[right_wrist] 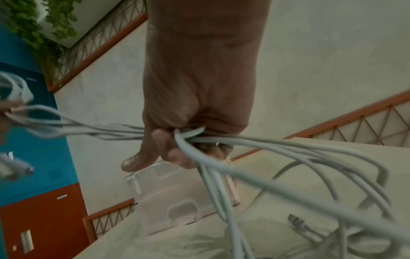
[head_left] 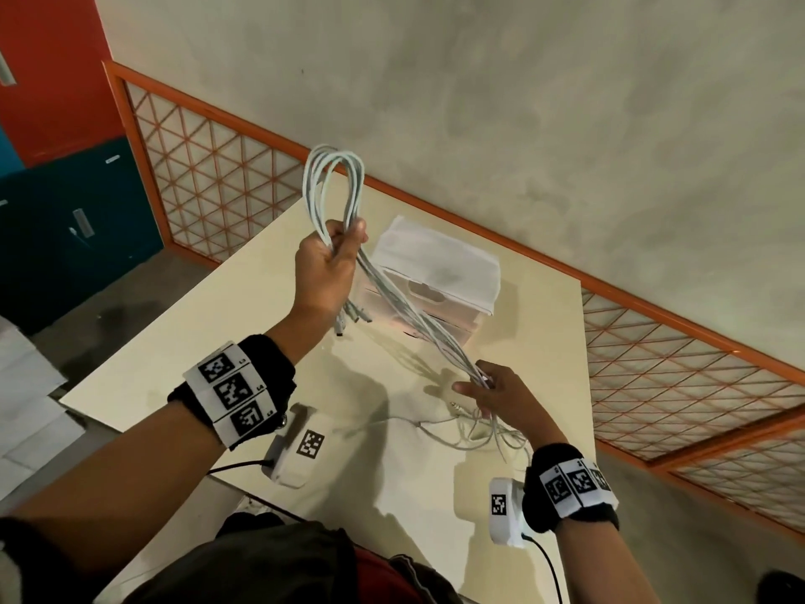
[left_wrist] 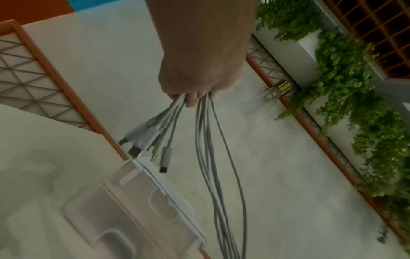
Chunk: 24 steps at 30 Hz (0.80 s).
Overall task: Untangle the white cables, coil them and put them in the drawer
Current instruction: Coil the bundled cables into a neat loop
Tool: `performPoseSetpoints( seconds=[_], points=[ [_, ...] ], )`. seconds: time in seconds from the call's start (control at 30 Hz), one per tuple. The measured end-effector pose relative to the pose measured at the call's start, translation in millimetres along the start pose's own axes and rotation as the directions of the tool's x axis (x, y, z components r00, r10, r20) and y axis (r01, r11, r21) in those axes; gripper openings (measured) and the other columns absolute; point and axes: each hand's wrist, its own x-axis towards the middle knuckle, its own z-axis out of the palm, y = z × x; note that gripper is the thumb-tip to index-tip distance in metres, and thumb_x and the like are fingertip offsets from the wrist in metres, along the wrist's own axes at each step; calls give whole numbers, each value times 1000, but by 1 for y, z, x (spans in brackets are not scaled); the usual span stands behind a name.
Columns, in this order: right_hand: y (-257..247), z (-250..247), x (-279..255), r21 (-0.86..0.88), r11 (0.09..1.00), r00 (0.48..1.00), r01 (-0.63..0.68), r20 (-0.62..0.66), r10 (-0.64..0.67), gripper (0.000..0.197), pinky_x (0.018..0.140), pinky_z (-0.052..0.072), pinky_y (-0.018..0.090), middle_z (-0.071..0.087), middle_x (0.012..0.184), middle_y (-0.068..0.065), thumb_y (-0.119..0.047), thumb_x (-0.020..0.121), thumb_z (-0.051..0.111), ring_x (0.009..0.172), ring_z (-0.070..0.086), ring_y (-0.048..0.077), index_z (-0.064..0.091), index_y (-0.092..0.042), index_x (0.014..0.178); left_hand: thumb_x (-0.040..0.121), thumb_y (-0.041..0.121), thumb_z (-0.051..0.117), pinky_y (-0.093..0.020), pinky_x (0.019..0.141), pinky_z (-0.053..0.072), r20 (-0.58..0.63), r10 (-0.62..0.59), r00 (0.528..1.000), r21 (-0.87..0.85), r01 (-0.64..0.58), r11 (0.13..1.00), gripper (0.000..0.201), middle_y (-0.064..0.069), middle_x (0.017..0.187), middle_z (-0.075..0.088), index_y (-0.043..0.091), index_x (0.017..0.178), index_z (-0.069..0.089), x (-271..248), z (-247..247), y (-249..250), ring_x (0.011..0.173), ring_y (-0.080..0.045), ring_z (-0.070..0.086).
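My left hand (head_left: 332,259) is raised above the table and grips a bundle of white cables (head_left: 333,185) that loops up over the fist. Several plug ends (left_wrist: 153,142) hang below the left hand (left_wrist: 195,77). The strands (head_left: 414,316) run down and right to my right hand (head_left: 488,388), whose fingers curl round them low over the table. In the right wrist view the right hand (right_wrist: 188,140) holds the cables (right_wrist: 277,157). Loose cable tails (head_left: 483,433) lie tangled on the table under it. A translucent plastic drawer box (head_left: 440,276) stands behind the hands.
The cream table (head_left: 218,355) ends near an orange lattice railing (head_left: 209,167) at the back. Blue and red cabinets (head_left: 65,211) stand at the left. A lamp bulb (left_wrist: 275,92) and green plants (left_wrist: 346,84) lie beyond the railing.
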Motion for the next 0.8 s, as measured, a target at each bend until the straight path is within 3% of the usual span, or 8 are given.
performPoseSetpoints(
  seconds=[0.13, 0.27, 0.4, 0.47, 0.53, 0.6, 0.7, 0.8],
  points=[
    [-5, -1, -2, -46, 999, 1000, -8, -7, 8, 47, 51, 25, 25, 28, 49, -12, -35, 75, 78, 45, 27, 8, 37, -15, 63, 86, 36, 64, -26, 60, 35, -10, -71, 997, 320, 70, 945, 42, -4, 59, 51, -5, 77, 62, 5, -9, -22, 57, -13, 45],
    [-17, 0, 2, -180, 984, 1000, -3, -12, 1, 41, 55, 27, 27, 36, 49, -10, -42, 74, 77, 42, 30, 6, 48, -17, 60, 79, 42, 70, -25, 52, 31, 19, -177, 984, 450, 150, 880, 46, 1, 71, 48, 7, 92, 44, -9, -9, -27, 63, -13, 47],
    [-46, 5, 3, -223, 972, 997, 76, 47, -67, 35, 52, 32, 23, 43, 52, -7, -39, 77, 76, 42, 36, 4, 54, -17, 62, 86, 27, 66, -24, 51, 32, 169, -237, 957, 265, 188, 946, 32, 13, 44, 45, 19, 63, 45, -35, 3, -38, 44, 0, 42],
    [-63, 10, 3, -219, 965, 985, 146, 121, -122, 36, 51, 33, 21, 44, 53, -7, -37, 77, 76, 45, 38, 5, 56, -9, 66, 89, 22, 62, -13, 47, 36, 334, -268, 904, 162, 225, 961, 22, 15, 48, 53, 15, 72, 52, -48, 10, -35, 42, 5, 48],
    [-79, 16, 1, -188, 959, 970, 213, 159, -184, 37, 51, 32, 20, 44, 54, -6, -36, 76, 77, 47, 38, 5, 58, -4, 71, 91, 26, 58, -7, 63, 43, 483, -269, 834, 163, 216, 963, 20, 11, 81, 67, 8, 99, 58, -55, 14, -35, 69, 10, 60],
    [-92, 18, 0, -125, 960, 961, 249, 156, -229, 32, 50, 32, 19, 46, 56, -3, -33, 76, 77, 49, 37, 5, 64, -3, 77, 93, 33, 53, -16, 79, 47, 567, -270, 779, 217, 175, 960, 27, 6, 98, 66, 13, 112, 56, -59, 16, -33, 94, -3, 63],
    [-100, 15, -1, -70, 969, 966, 238, 123, -228, 34, 45, 31, 17, 43, 45, -10, -29, 77, 77, 42, 35, 5, 64, 2, 74, 96, 43, 40, -22, 79, 45, 606, -329, 724, 411, 69, 909, 26, 8, 87, 60, 19, 95, 50, -56, 12, -31, 85, -8, 58],
    [-96, 14, -1, -68, 970, 967, 233, 119, -224, 31, 45, 28, 19, 41, 45, -4, -31, 75, 78, 41, 34, 7, 64, -4, 68, 98, 44, 34, -12, 46, 35, 711, -498, 497, 426, 260, 867, 26, 6, 80, 56, 26, 85, 47, -51, 5, -18, 49, 1, 40]
  ],
)
